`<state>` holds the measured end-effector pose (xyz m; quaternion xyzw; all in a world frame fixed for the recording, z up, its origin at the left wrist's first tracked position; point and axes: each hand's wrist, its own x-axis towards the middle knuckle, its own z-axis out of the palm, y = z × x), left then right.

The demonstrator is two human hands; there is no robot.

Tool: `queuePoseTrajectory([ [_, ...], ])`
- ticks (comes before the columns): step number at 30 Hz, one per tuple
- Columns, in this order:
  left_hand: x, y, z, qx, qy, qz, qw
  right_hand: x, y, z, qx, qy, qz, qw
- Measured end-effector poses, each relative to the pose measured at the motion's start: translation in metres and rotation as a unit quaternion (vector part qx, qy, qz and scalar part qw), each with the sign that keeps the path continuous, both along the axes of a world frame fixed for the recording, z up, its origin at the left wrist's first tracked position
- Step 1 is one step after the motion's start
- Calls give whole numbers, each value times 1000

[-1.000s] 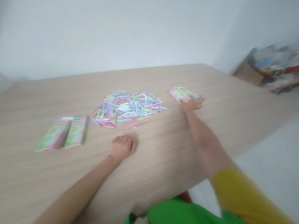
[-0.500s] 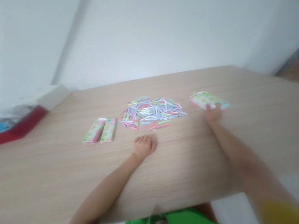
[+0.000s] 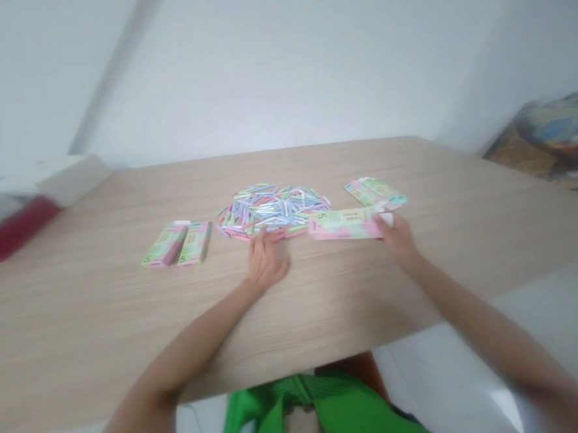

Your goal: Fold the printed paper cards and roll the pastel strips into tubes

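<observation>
Pink-green packet [image 3: 345, 224] lies flat on the table [image 3: 80, 321], gripped at its end by the right hand [image 3: 398, 237]. Left hand [image 3: 267, 262] rests open, empty, just below the paper strips [image 3: 272, 211]. Second packet [image 3: 375, 192] lies beyond the right hand.

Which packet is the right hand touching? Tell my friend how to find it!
On the wooden table, find the heap of pastel sticks. Right of it lies a long pink-and-green packet, its end touched by the right hand. The packet behind it has no hand on it.
</observation>
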<state>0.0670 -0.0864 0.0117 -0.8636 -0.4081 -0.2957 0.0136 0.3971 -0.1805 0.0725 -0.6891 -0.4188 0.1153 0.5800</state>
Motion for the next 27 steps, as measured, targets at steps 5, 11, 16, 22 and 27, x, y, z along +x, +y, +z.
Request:
queuePoseTrajectory([
  [5,15,-45,28,-81,37,-111,990,-44,-15,1,-94,-2,156,983],
  [11,23,-92,30,-224,29,-85,971,-81,-16,-6,-108,35,195,974],
  [16,31,-85,23,-226,-14,1,974,-111,-9,-9,-80,250,246,933],
  [22,27,-52,25,-302,-159,-136,930,-123,1,-13,27,358,399,844],
  [27,32,-33,27,-506,-282,-287,763,-128,9,-20,10,312,451,836],
])
